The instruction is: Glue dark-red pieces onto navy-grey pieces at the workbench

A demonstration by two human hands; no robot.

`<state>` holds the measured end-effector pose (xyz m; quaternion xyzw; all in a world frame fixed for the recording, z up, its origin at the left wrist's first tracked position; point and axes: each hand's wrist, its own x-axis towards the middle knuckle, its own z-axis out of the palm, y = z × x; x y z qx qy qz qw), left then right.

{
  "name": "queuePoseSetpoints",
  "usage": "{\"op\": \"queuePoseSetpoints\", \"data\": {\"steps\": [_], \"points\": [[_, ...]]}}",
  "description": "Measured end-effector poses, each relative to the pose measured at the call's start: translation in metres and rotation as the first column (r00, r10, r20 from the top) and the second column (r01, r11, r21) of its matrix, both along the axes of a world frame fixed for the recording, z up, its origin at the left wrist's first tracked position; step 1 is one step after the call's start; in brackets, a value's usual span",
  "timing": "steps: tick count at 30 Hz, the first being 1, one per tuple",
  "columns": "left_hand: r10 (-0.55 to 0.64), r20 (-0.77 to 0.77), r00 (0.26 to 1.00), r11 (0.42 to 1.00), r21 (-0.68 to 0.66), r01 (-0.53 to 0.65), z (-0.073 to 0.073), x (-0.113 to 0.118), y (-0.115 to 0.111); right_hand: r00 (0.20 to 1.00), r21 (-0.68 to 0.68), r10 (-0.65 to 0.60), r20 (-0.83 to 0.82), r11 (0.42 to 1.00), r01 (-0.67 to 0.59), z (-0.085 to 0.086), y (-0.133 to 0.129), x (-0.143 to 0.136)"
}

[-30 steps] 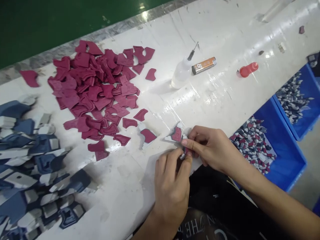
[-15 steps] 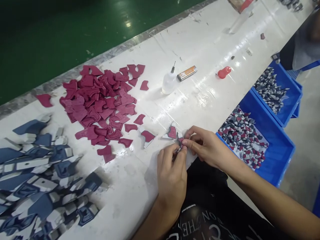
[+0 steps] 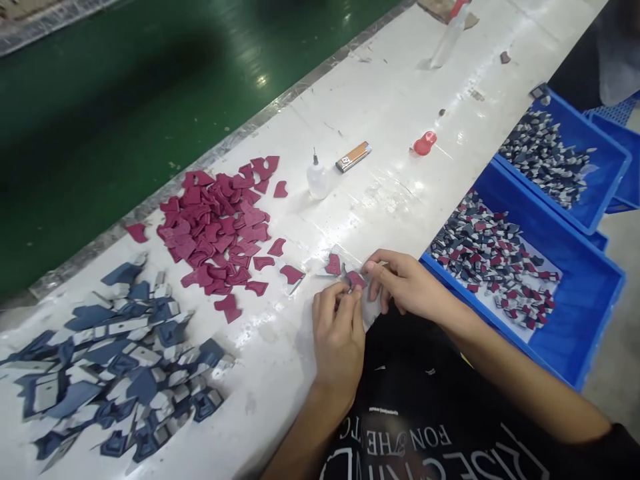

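OK, my L hand (image 3: 340,333) is low over the near edge of the table (image 3: 390,220), fingertips closed on a small maroon-topped piece (image 3: 356,280), maroon face up, grey edge showing. My R hand (image 3: 400,283) is right beside it, fingers curled, thumb and index tips v. near the piece; can't tell if they're touching it or pinching anything.

Just past my L fingers, on the tabletop, there's a 2nd maroon-and-grey piece (image 3: 333,264), and a bit further L a 3rd one (image 3: 292,274), lying apart. Up and L of those, the big maroon pile (image 3: 215,230), flat cutouts heaped every which way, w/ a few strays around it. Nearer me on the L, the blue-and-white heap (image 3: 135,367), chunky parts all jumbled.

Straight ahead, a needle-tip bottle (image 3: 317,181) stands upright, w/ a flat orange-labelled item (image 3: 354,157) lying near it, then a red cap (image 3: 425,143) further R. Over on my R, below table level, the near blue bin (image 3: 583,320) holds a mixed load, maroon, grey & white; the far blue bin (image 3: 607,160) behind it has mostly grey-and-white bits.
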<state>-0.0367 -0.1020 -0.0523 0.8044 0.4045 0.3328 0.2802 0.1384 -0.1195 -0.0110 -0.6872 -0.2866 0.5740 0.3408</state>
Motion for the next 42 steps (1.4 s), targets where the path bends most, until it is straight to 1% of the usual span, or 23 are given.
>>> {"op": "queuePoseSetpoints", "data": {"steps": [3,5,9,10,12,13,15,17,19,21,23,29,31,35,40,42], "points": [[-0.014,-0.01,1.0,1.0,-0.017,0.014,0.003,0.002,0.005,0.999,0.005,0.004,-0.033,1.0,-0.004,-0.004,-0.002,0.001],[-0.032,0.0,0.999,0.999,-0.02,0.032,0.008,0.004,0.011,0.997,0.014,0.004,-0.077,1.0,-0.003,-0.004,-0.003,0.003],[-0.072,0.061,0.996,0.996,-0.042,0.074,0.023,0.009,0.02,0.959,0.051,0.018,-0.283,0.999,-0.004,0.001,-0.002,0.012],[-0.078,0.087,0.993,0.993,-0.077,0.085,0.027,0.012,0.021,0.939,0.075,0.013,-0.343,0.997,0.013,0.002,0.0,0.014],[-0.047,0.152,0.987,0.975,-0.206,0.078,0.036,0.017,0.021,0.895,0.116,-0.029,-0.445,0.989,0.09,0.004,0.003,0.018],[-0.009,0.183,0.983,0.954,-0.292,0.062,0.04,0.021,0.021,0.872,0.128,-0.06,-0.487,0.982,0.139,0.004,0.004,0.019],[0.082,0.228,0.97,0.882,-0.47,0.035,0.049,0.028,0.022,0.835,0.147,-0.125,-0.535,0.96,0.238,0.003,0.007,0.02],[0.111,0.239,0.965,0.777,-0.626,0.065,0.057,0.035,0.024,0.822,0.181,-0.168,-0.545,0.933,0.311,0.002,0.008,0.019],[0.112,0.24,0.964,0.669,-0.735,0.106,0.063,0.042,0.028,0.814,0.219,-0.174,-0.554,0.913,0.345,0.001,0.009,0.018],[0.125,0.239,0.963,0.594,-0.796,0.12,0.066,0.046,0.032,0.808,0.251,-0.154,-0.568,0.903,0.349,0.002,0.009,0.017],[0.142,0.235,0.962,0.543,-0.83,0.123,0.067,0.05,0.035,0.814,0.277,-0.134,-0.565,0.899,0.34,0.003,0.01,0.017],[0.175,0.254,0.951,0.36,-0.916,0.179,0.064,0.06,0.041,0.855,0.328,-0.006,-0.518,0.922,0.206,-0.001,0.01,0.022],[0.18,0.26,0.949,0.323,-0.927,0.193,0.063,0.061,0.041,0.87,0.339,-0.027,-0.492,0.915,0.22,-0.004,0.009,0.022],[0.179,0.249,0.952,0.285,-0.939,0.192,0.063,0.06,0.042,0.902,0.348,-0.082,-0.425,0.905,0.246,-0.006,0.009,0.022],[0.178,0.249,0.952,0.269,-0.943,0.196,0.068,0.055,0.038,0.923,0.334,-0.084,-0.376,0.916,0.22,-0.002,0.009,0.018],[0.156,0.239,0.958,0.25,-0.948,0.196,0.071,0.05,0.035,0.933,0.328,-0.091,-0.349,0.92,0.213,0.002,0.009,0.018]]}}
